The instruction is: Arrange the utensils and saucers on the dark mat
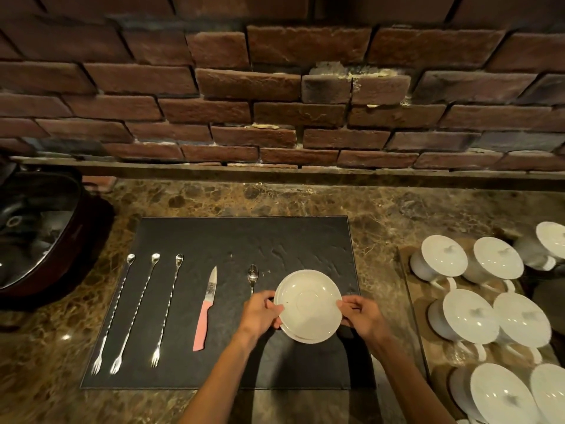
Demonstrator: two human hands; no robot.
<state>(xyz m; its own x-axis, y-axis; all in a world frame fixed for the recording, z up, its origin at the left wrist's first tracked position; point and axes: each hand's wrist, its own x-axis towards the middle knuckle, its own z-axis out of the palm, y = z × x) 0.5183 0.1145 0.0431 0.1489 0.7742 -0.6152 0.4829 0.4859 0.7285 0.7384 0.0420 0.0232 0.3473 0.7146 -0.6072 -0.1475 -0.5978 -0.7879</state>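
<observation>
A dark mat [275,240] lies on the marble counter. On its left part lie three long twisted bar spoons [139,310] with fork ends, side by side. To their right is a pink-handled knife [205,307], blade pointing away. A small teaspoon [252,276] lies right of the knife, its handle hidden behind my left hand. A small stack of white saucers [308,307] is over the mat's right part. My left hand [262,312] grips the stack's left rim and my right hand [362,316] grips its right rim.
Several white lidded cups [467,313] stand on a glass tray [411,301] at the right. A dark oval pot with a glass lid [36,228] sits at the left. A brick wall [275,102] rises behind the counter [382,215].
</observation>
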